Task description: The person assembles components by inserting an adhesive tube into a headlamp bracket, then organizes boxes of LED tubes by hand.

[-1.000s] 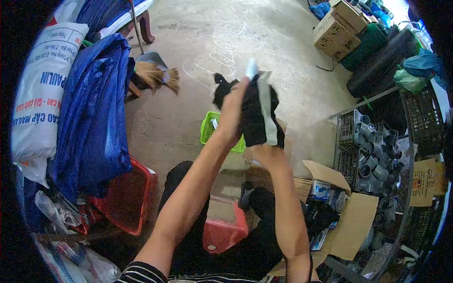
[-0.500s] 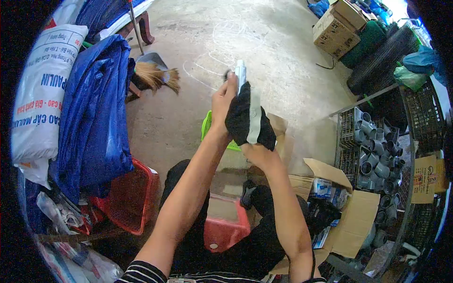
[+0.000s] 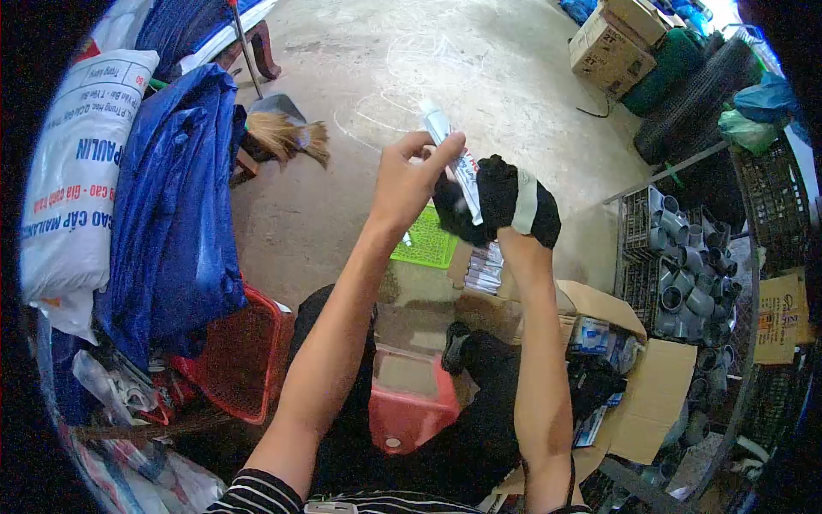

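A white tube with blue and red print (image 3: 463, 168) is pinched between the thumb and fingers of my left hand (image 3: 409, 178). It tilts, with its upper end pointing away from me. My right hand (image 3: 505, 206) is covered by a black glove-like cloth with a pale band across it. The cloth is beside the tube's lower end; my right fingers are hidden, so their grip does not show. Below my hands is a bright green plastic basket (image 3: 432, 246) with a small white item inside. A small open carton (image 3: 459, 261) next to it holds several similar tubes (image 3: 485, 272).
A red stool (image 3: 411, 424) is between my legs. Right of it, an open cardboard box (image 3: 655, 390) contains blue-and-white packs. Grey pipe fittings (image 3: 685, 265) fill crates at the right. A blue tarpaulin (image 3: 171, 223), a red basket (image 3: 235, 360) and a broom (image 3: 272, 133) are on the left.
My right hand with the black cloth has moved right and slightly down from the left hand. The tube is now turned, with its printed side visible. The carton of tubes has come into view.
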Motion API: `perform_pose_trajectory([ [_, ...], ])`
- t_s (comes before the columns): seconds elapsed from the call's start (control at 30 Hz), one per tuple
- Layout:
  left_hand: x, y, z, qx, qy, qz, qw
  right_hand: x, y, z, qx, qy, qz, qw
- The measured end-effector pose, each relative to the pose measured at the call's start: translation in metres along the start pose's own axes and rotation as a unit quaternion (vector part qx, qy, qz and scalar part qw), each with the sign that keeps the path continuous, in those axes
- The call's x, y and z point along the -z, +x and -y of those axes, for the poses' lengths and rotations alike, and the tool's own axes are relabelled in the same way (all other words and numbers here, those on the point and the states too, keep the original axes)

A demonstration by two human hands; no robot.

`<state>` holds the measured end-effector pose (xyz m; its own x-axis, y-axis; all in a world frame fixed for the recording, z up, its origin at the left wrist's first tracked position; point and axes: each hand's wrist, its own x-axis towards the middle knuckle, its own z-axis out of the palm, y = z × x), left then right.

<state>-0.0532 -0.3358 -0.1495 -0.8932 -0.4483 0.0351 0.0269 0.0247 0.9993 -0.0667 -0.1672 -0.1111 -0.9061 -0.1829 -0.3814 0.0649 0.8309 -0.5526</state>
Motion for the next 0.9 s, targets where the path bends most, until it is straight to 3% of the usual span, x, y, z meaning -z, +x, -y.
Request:
perform_pose_trajectory([
  [0.07,-0.006,-0.001,-0.003,0.009,-0.140,-0.007,0.990,-0.005,0.003,0.000,-0.031,-0.044,0.016,0.998],
  [0.13,-0.007,0.002,0.004,0.015,-0.242,-0.003,0.970,-0.010,0.002,0.000,0.001,-0.042,0.023,0.999],
  [0.2,-0.005,0.003,0.008,0.015,-0.235,-0.016,0.972,-0.016,0.001,-0.007,0.075,-0.037,0.034,0.996],
  [0.3,-0.001,0.004,0.008,0.018,-0.274,0.008,0.962,-0.043,0.030,-0.031,0.139,0.138,0.017,0.981],
  [0.4,-0.003,0.001,-0.004,-0.002,-0.363,0.062,0.930,-0.056,0.050,-0.043,0.120,0.203,-0.018,0.972],
  [0.57,-0.007,0.002,-0.001,-0.018,-0.330,0.090,0.940,-0.029,0.022,-0.011,0.047,0.158,-0.084,0.983],
  [0.63,-0.006,0.002,0.001,-0.016,-0.314,0.061,0.947,-0.032,0.021,-0.010,0.089,0.137,-0.141,0.976],
  [0.73,-0.015,0.001,0.000,0.008,-0.297,-0.036,0.954,-0.043,0.026,-0.022,0.267,0.096,-0.263,0.922],
  [0.8,-0.006,0.003,0.006,0.022,-0.237,-0.022,0.971,-0.037,0.022,-0.021,0.391,0.028,-0.320,0.863],
  [0.9,-0.011,0.000,0.009,0.056,-0.235,0.004,0.970,-0.021,0.010,-0.005,0.414,0.005,-0.308,0.857],
])
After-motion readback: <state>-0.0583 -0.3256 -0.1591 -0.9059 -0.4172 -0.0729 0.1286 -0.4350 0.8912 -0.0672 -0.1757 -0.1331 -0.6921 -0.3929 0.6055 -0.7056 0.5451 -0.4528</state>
